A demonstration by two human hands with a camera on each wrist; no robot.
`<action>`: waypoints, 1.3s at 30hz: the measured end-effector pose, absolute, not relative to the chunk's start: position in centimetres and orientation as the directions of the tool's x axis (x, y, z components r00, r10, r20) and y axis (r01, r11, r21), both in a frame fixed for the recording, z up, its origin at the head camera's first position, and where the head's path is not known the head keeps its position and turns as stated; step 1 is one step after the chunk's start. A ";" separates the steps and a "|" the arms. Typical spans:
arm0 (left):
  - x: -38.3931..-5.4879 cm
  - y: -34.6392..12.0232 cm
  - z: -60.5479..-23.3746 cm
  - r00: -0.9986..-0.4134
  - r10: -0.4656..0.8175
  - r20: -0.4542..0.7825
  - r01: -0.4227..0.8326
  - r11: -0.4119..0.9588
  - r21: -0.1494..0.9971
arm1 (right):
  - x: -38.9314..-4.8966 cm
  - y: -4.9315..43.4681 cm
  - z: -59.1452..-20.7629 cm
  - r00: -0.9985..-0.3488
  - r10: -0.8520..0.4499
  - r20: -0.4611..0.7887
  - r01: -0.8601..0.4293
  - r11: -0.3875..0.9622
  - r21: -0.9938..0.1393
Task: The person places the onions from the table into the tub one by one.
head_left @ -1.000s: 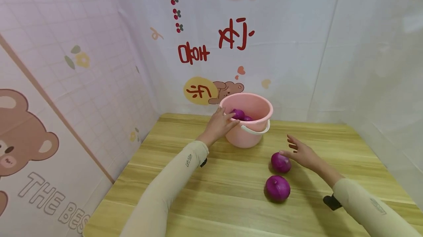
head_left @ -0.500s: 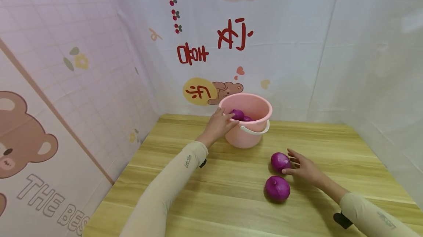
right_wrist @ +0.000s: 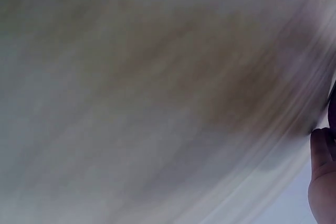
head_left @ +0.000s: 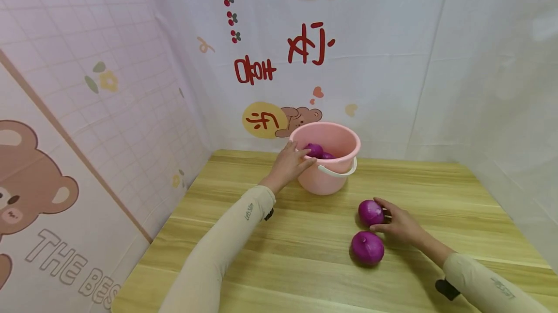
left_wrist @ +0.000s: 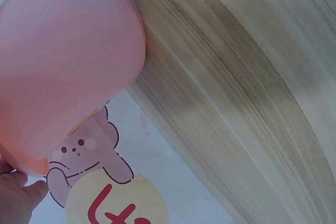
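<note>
In the head view my left hand (head_left: pixel 288 165) holds the near-left rim of a pink bucket (head_left: pixel 322 179), fingers over the edge and thumb outside. The left wrist view shows the bucket's wall (left_wrist: pixel 68 66) and part of that hand (left_wrist: pixel 18 198) at the rim. Purple onions (head_left: pixel 315 150) lie inside the bucket. My right hand (head_left: pixel 398 223) has its thumb and fingers round the right side of a purple onion (head_left: pixel 370 212) on the table. A second onion (head_left: pixel 367 248) sits just nearer. At the right wrist view's edge, fingers (right_wrist: pixel 321 156) meet a dark purple surface.
The wood-grain table (head_left: pixel 305 264) carries the bucket and both loose onions. The bucket's white handle (head_left: pixel 337 174) hangs down on its front right. A printed cloth wall (head_left: pixel 383 85) rises behind the table, with more cloth at both sides.
My right hand has come down from above and right of the farther onion and closed round its right side. My left hand has stayed on the bucket's rim.
</note>
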State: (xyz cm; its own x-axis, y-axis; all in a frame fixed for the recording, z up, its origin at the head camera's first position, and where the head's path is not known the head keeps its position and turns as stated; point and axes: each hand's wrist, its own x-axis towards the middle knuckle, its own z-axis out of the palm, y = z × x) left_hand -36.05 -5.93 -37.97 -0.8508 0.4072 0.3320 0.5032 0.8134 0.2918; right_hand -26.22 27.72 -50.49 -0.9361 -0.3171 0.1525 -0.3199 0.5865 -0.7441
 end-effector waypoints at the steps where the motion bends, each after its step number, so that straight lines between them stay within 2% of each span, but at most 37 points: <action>1: -36.1 -5.9 -38.0 -0.850 0.409 0.332 0.505 0.813 0.291 | -26.2 27.7 -50.5 -0.936 -0.315 0.155 -0.322 0.590 -0.740; 8: -36.1 -6.0 -38.0 -0.852 0.411 0.325 0.504 0.812 0.295 | -26.4 27.2 -50.1 -0.947 -0.286 0.145 -0.295 0.598 -0.746; 17: -36.0 -6.0 -37.8 -0.844 0.414 0.340 0.514 0.807 0.291 | -27.6 26.8 -48.2 -0.944 -0.264 0.197 -0.320 0.596 -0.736; 32: -36.0 -5.8 -37.8 -0.844 0.413 0.342 0.513 0.809 0.287 | -29.8 26.2 -42.2 -0.961 -0.204 0.186 -0.273 0.599 -0.753; 39: -36.2 -5.8 -37.8 -0.857 0.398 0.327 0.493 0.819 0.294 | -30.9 25.3 -39.1 -0.950 -0.193 0.247 -0.313 0.556 -0.770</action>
State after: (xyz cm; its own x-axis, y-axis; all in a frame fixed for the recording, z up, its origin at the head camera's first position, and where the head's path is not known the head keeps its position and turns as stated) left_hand -36.16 -5.77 -37.82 -0.8570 0.3985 0.3268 0.4929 0.8188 0.2942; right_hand -30.86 25.26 -39.09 -0.9498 -0.1928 0.2465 -0.3127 0.5556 -0.7704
